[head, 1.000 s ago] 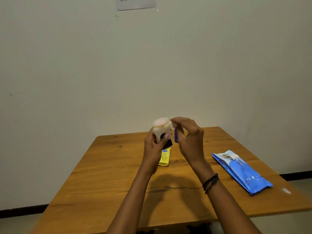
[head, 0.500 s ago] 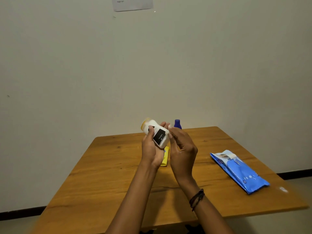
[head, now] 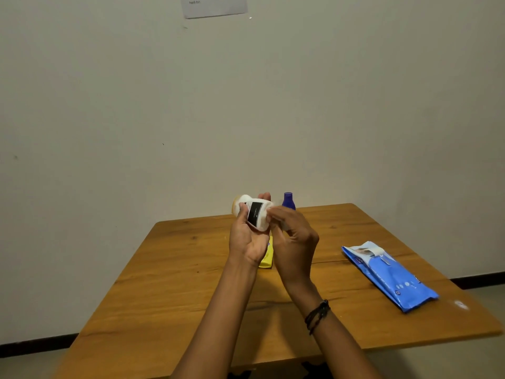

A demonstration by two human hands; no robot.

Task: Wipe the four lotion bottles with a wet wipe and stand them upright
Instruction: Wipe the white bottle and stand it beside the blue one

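Left hand (head: 247, 237): you hold it up in the middle of the frame, palm turned toward you, thumb and fingers curled round the white bottle (head: 255, 216).
White bottle: it is off the table and tilted, cap end toward the upper left, black label facing you.
Right hand (head: 293, 242): it sits just right of the left one, back of the hand toward you, fingers bent. The fingertips pinch a small white wad against the bottle's right side.
Wet wipe (head: 270, 208): that wad seems to be it; most of it is hidden by your fingers.
Bracelet (head: 317, 315): dark cords round your right wrist.
Blue bottle (head: 288, 201): upright on the table behind your hands; only cap and shoulder show.
Yellow bottle (head: 266, 259): flat on the table below your hands, largely covered by them.
Wipes pack (head: 388, 274): blue, lying slantwise at the right of the frame, flap at its upper end peeled up.
Table (head: 164, 283): bare wood, far edge at the wall.
Room: pale wall with a paper sheet (head: 216, 5) at the top edge, and dark skirting (head: 32, 344) at the lower left.
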